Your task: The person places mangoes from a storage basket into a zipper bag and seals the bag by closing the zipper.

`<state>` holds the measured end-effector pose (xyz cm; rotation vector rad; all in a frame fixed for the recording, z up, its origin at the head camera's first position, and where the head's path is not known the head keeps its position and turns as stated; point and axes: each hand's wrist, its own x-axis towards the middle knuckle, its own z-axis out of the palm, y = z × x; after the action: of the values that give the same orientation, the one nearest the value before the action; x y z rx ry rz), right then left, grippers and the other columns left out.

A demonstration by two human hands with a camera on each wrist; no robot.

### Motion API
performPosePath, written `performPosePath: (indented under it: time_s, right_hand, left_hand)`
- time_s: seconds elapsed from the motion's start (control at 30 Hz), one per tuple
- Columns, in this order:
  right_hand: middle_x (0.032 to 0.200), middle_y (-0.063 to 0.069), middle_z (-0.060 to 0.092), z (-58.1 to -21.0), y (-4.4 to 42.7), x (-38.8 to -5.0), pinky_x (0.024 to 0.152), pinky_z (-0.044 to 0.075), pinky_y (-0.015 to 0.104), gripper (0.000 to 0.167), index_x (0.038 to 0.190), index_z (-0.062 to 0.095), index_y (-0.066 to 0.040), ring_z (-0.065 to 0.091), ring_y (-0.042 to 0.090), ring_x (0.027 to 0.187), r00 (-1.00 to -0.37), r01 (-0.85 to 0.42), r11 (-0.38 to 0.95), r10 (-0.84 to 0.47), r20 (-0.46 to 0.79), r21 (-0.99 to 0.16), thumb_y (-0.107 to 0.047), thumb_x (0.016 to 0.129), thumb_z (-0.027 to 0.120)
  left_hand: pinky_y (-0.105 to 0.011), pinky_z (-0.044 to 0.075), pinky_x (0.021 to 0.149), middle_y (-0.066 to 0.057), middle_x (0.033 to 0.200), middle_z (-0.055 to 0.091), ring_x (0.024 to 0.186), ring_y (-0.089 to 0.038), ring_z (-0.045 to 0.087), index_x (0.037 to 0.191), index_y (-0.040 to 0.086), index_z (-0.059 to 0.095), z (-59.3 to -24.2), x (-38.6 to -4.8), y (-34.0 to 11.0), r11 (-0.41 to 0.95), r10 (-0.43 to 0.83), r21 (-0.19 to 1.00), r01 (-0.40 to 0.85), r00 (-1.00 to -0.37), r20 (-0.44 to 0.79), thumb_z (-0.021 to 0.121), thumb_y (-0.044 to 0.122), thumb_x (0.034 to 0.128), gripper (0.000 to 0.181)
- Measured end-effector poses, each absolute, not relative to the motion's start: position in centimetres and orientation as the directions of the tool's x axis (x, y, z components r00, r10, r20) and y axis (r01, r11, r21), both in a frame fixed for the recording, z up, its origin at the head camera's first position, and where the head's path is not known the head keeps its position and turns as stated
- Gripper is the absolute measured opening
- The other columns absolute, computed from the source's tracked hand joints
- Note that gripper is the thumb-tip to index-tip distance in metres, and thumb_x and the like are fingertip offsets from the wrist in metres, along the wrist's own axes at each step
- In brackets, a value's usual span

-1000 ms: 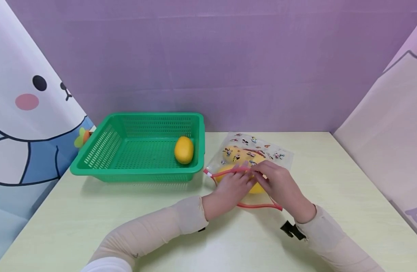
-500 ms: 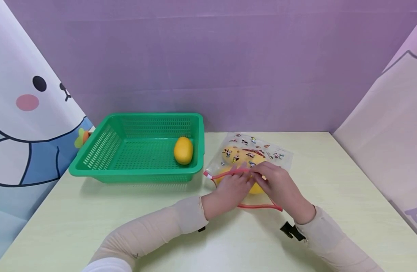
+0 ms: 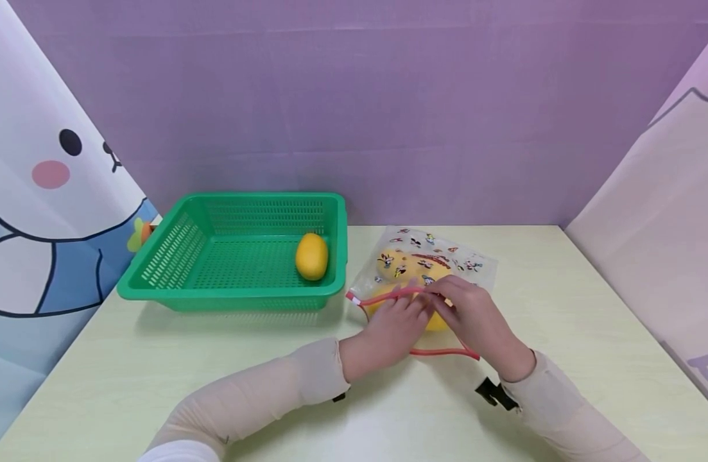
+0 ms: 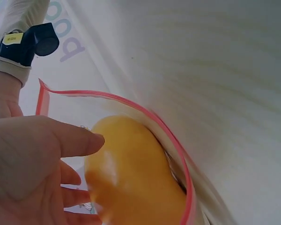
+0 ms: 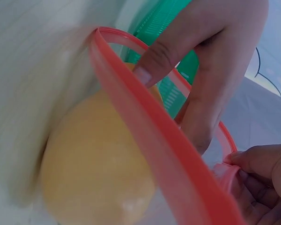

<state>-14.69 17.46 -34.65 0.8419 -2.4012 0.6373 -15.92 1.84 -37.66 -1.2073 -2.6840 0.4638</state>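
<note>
At the left grip (image 3: 395,325), a clear bag (image 3: 425,260)

Left of this grip, a green basket (image 3: 232,292) carries one yellow fruit (image 3: 311,256); the left grip, fingers loosely extended, is partly inside the bag, beside bagged fruits (image 4: 136,168); to its right, the right grip (image 3: 475,314) pinches the bag's red rim (image 5: 146,115).

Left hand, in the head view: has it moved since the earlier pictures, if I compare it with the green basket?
Yes, slightly. Against the green basket, the left hand has drawn back a little, toward the bottom of the picture.
</note>
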Motion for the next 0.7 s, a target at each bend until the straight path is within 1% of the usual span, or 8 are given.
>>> performPosePath:
  time_s: [0.17, 0.3, 0.43, 0.7]
  right_hand:
    - [0.087, 0.005, 0.068, -34.7, 17.4, -14.7, 0.058, 0.054, 0.028, 0.023, 0.092, 0.07, -0.002, 0.062, 0.013, 0.072, -0.671, -0.673, 0.694, -0.43, 0.604, -0.254, 0.009, 0.072, 0.075]
    - [0.087, 0.004, 0.068, -34.7, 17.4, -14.7, 0.058, 0.054, 0.027, 0.023, 0.091, 0.07, -0.003, 0.062, 0.013, 0.071, -0.668, -0.677, 0.691, -0.432, 0.606, -0.253, 0.009, 0.072, 0.075]
    - [0.086, 0.005, 0.068, -34.8, 17.4, -14.8, 0.057, 0.054, 0.026, 0.023, 0.09, 0.07, -0.003, 0.063, 0.013, 0.071, -0.657, -0.686, 0.685, -0.438, 0.614, -0.246, 0.009, 0.071, 0.076]
    - [0.085, 0.004, 0.068, -34.9, 17.5, -15.0, 0.056, 0.052, 0.023, 0.023, 0.089, 0.069, -0.003, 0.062, 0.012, 0.068, -0.635, -0.705, 0.67, -0.448, 0.629, -0.234, 0.009, 0.071, 0.076]
  left_hand:
    - [-0.031, 0.04, 0.103, -0.003, 0.147, 0.036, 0.132, -0.02, 0.037, 0.148, 0.015, 0.032, -37.5, -15.6, 1.6, 0.611, 0.76, -0.365, 0.703, -0.65, 0.02, 0.065, 0.036, 0.0876, 0.072]
    - [-0.031, 0.039, 0.104, -0.005, 0.149, 0.031, 0.13, -0.021, 0.037, 0.149, 0.014, 0.027, -37.3, -15.1, 1.3, 0.61, 0.759, -0.357, 0.707, -0.651, 0.008, 0.066, 0.036, 0.0866, 0.077]
    - [-0.033, 0.036, 0.106, -0.005, 0.153, 0.025, 0.134, -0.023, 0.034, 0.15, 0.014, 0.024, -37.1, -14.7, 0.9, 0.613, 0.759, -0.326, 0.72, -0.651, -0.011, 0.067, 0.036, 0.0857, 0.08]
    - [-0.032, 0.031, 0.11, -0.004, 0.154, 0.026, 0.139, -0.024, 0.027, 0.149, 0.014, 0.027, -36.4, -13.7, -0.1, 0.595, 0.773, -0.296, 0.747, -0.633, -0.044, 0.062, 0.031, 0.0905, 0.07]
